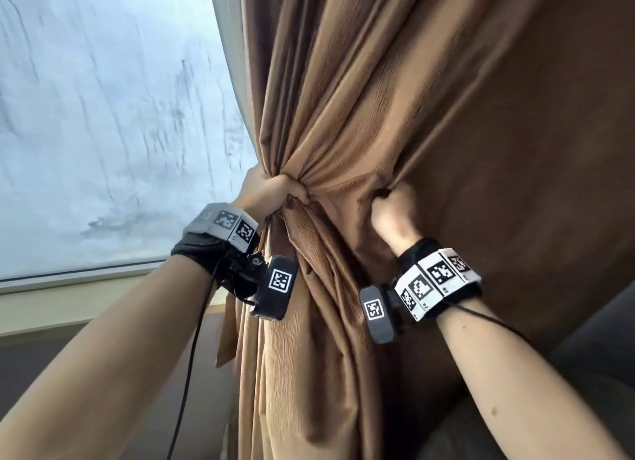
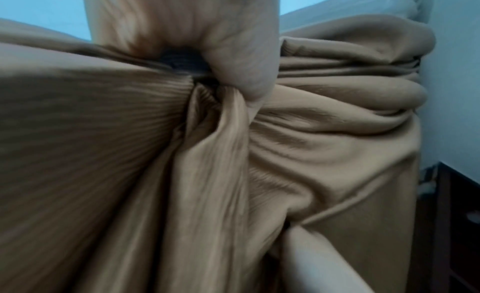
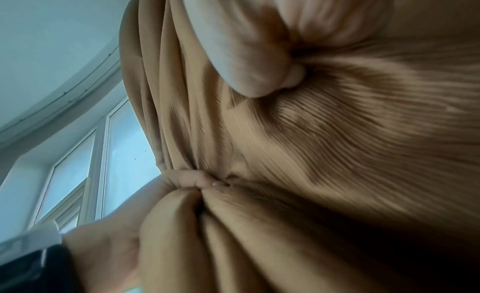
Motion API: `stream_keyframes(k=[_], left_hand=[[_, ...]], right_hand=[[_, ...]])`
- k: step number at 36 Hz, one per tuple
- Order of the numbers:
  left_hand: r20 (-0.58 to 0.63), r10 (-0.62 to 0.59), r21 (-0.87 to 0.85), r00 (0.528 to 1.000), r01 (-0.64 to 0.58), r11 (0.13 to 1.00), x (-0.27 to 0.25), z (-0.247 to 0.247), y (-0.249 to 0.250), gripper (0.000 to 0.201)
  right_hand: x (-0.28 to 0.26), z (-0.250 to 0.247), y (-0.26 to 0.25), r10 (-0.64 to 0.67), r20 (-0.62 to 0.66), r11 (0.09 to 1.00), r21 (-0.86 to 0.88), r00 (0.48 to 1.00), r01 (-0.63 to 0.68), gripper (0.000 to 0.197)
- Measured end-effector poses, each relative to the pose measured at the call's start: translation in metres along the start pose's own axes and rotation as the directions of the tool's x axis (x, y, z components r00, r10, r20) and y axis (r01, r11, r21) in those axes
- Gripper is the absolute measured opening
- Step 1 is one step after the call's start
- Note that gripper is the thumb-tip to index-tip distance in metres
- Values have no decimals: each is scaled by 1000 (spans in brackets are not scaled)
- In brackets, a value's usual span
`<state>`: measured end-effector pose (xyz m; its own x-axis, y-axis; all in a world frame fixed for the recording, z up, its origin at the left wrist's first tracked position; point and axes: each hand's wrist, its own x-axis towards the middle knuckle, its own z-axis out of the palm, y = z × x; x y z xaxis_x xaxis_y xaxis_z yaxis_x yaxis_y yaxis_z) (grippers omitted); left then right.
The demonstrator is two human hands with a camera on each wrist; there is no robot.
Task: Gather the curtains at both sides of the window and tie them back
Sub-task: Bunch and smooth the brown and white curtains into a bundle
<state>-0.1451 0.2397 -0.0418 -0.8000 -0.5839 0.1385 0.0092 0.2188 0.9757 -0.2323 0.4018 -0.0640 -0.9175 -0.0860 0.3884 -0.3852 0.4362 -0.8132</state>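
A brown ribbed curtain (image 1: pixel 395 109) hangs at the right side of the window (image 1: pixel 103 116). My left hand (image 1: pixel 271 190) grips a bunch of its folds at the curtain's window-side edge, fingers curled tight round the cloth. My right hand (image 1: pixel 395 208) is a fist in the fabric a little to the right, at about the same height. In the left wrist view my left hand (image 2: pixel 233 57) pinches the gathered cloth (image 2: pixel 207 133). Seen from the right wrist, the right hand (image 3: pixel 249 51) clutches fabric, with the left hand (image 3: pixel 192 180) lower down. No tie-back shows.
The window sill (image 1: pixel 68 281) runs below the glass at the left. A dark cable (image 1: pixel 192 356) hangs from my left wrist. A grey upholstered piece (image 1: pixel 584 339) sits at the lower right. Dark furniture (image 2: pixel 457 215) stands by a pale wall.
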Motion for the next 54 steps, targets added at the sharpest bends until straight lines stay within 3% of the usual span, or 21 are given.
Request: stream_keyframes(k=[3,9,15,17,21,24,27,30,31,35,39,42,45,47,48,49,51,54], left_hand=[[-45,40,-2,998,-40,999,1,8,-4,25],[-51,124,50,991,-122,991,3,20,-9,27],[-23,170,102,985,-167,981,3,21,-15,71],[-28,183,113,983,-179,977,1,19,-17,76],[39,177,60,983,-179,982,-1,16,-17,83],[161,109,-36,981,-104,994,-3,10,-12,95],[251,30,-38,967,-21,999,-7,7,-2,97],[77,-3,62,997,-1,998,-7,14,3,139],[-6,-5,83,1000,5,997,-8,18,4,141],[-276,31,235,961,36,971,-12,30,7,109],[-307,101,347,946,12,938,-6,28,1,88],[-287,141,390,947,-19,921,1,22,0,87],[-245,161,376,956,-60,925,4,15,-1,84],[-211,173,356,962,-89,930,5,10,-2,80],[-188,182,343,965,-109,933,6,7,-3,76],[-170,193,325,966,-130,937,6,4,-3,72],[-134,202,291,970,-156,944,6,-2,-2,62],[-66,194,241,979,-173,955,6,-10,-2,51]], right_hand=[[-2,2,-3,4,48,999,-51,999,-1,30],[-19,3,-17,-66,327,998,24,943,62,36],[-28,12,-20,-92,343,995,76,935,69,68],[-27,16,-21,-89,339,996,26,937,85,62],[-24,16,-28,-121,303,953,-232,945,196,23],[-29,14,-33,-154,329,902,-337,932,269,26],[-38,19,-35,-167,364,899,-326,916,294,35],[-42,31,-35,-158,418,936,-226,895,270,39],[-45,32,-39,-146,450,943,-205,881,261,39],[-48,28,-36,-120,481,979,-89,868,185,33],[-49,26,-27,-139,550,989,126,824,83,37],[-48,12,-18,-133,576,925,364,807,-108,33],[-35,-2,-3,-12,444,846,482,896,-227,28],[-20,-9,15,115,237,860,461,965,-216,14],[-11,-11,26,178,96,874,441,979,-203,4],[-5,-14,35,245,-44,879,432,968,-203,9],[11,-20,56,329,-248,858,482,911,-179,33],[34,-25,86,450,-277,827,488,849,-280,113]])
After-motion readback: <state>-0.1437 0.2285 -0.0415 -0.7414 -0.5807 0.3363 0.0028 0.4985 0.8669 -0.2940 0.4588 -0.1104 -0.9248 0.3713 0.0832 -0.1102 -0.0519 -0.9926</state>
